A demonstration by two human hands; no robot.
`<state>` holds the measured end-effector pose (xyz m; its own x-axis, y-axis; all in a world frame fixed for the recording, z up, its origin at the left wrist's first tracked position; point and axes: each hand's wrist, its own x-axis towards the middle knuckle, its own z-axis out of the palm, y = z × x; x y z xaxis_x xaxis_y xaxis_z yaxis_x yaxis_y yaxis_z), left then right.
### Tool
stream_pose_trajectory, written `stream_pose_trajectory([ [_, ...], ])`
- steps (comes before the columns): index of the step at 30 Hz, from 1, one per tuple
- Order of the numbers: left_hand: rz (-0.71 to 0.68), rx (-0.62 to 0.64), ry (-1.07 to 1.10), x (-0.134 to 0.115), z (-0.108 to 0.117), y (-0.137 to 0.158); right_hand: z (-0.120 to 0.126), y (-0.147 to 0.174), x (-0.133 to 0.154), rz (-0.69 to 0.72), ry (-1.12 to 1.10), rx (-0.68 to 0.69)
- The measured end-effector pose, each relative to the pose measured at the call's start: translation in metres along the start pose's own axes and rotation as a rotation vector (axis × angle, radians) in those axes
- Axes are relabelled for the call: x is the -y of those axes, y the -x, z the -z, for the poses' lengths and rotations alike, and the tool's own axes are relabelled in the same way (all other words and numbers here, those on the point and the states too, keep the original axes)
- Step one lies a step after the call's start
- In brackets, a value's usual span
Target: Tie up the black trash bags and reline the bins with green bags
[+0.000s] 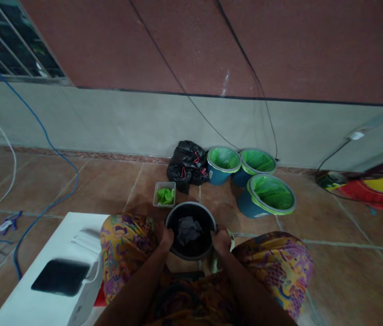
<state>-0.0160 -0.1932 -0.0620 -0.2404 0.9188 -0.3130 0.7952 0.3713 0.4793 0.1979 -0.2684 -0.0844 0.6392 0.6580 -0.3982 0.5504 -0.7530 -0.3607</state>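
Note:
A dark round bin (191, 253) is held between my knees, and I look down into its open top. Crumpled dark grey material (189, 230) lies inside; I cannot tell if it is cloth or plastic. My left hand (165, 237) is closed on the left side of the bin's rim. On the opposite side, my right hand (222, 240) grips the rim too. Just beyond the bin stands a small pale square tub (155, 199) with bright green plastic bags (165, 196) in it. Part of a pale round object (232, 242) shows behind my right hand.
Three blue bins (223, 175) with green liners stand ahead to the right, by the wall. Black tied garbage bags (186, 164) sit beside them. At my left is a white table (25, 280) with a dark tablet (61, 277). A blue cable (47, 209) crosses the tiled floor.

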Motion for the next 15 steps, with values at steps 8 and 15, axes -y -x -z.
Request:
stream_pose_trajectory([
  [8, 0.039, 0.111, -0.102, 0.0077, -0.0041, -0.0095, -0.0059, -0.0015, -0.0046, 0.02, 0.001, -0.003],
  [15, 0.002, 0.142, -0.189, 0.0076, -0.0049, -0.0095, -0.0029, -0.0016, -0.0004, 0.024, 0.059, 0.012],
])
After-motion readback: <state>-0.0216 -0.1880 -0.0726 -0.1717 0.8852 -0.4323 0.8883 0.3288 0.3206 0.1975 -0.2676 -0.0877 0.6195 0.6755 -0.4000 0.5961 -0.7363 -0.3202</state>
